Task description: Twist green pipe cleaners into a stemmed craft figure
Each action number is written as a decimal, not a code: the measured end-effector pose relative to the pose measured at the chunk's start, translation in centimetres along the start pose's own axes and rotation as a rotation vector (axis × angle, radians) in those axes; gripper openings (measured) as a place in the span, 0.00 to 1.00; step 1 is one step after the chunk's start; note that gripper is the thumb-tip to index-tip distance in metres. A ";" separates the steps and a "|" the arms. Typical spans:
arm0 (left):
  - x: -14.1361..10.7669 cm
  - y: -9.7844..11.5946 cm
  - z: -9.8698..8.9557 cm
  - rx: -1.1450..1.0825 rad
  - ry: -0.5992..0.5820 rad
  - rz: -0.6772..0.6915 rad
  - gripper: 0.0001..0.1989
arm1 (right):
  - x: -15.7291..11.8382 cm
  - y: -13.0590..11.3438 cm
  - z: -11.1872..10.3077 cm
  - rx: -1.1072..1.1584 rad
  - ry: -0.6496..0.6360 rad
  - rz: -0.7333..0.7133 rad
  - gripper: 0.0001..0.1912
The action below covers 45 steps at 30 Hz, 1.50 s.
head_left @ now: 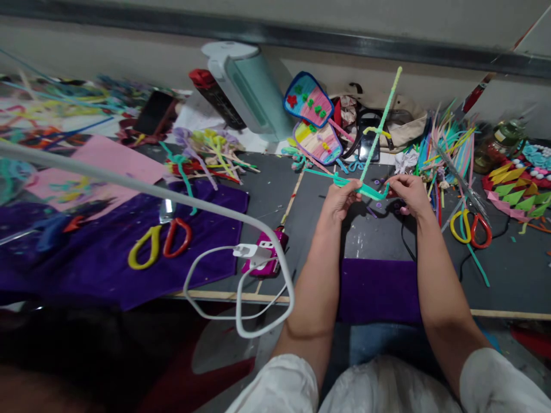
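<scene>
My left hand pinches a bundle of teal-green pipe cleaners above the table. From that bundle a long pale yellow-green pipe cleaner stem rises at a slant, with a short yellow piece crossing it partway up. My right hand has its fingers closed at the bent right end of the teal pipe cleaners. Several small purple beads lie on the grey table beneath and between the hands. In front of me, between my forearms, is a folded purple cloth.
Yellow-and-red-handled scissors lie at right, another pair on a purple cloth at left. A white cable crosses the foreground to a magenta power socket. A teal jug, decorated craft pieces and pipe cleaner bunches line the back.
</scene>
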<state>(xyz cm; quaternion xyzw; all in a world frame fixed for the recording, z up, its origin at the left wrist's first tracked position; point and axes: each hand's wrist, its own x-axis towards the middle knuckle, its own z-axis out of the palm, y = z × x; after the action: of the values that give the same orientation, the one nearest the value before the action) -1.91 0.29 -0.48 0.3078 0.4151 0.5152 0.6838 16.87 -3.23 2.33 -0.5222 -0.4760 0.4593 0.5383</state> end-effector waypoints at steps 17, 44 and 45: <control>0.1 0.0 0.0 0.017 -0.009 0.020 0.14 | 0.3 0.6 -0.1 -0.035 0.000 -0.009 0.11; 0.1 -0.3 0.8 -0.159 0.123 0.006 0.07 | 1.0 1.8 0.9 0.236 0.099 0.162 0.18; 0.1 -0.4 0.9 -0.170 0.125 0.009 0.07 | 0.8 1.8 1.1 0.249 0.055 0.177 0.19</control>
<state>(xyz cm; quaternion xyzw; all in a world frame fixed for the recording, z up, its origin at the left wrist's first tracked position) -0.89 0.28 -0.40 0.2178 0.4101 0.5700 0.6778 15.90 -2.21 0.58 -0.5039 -0.3525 0.5458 0.5692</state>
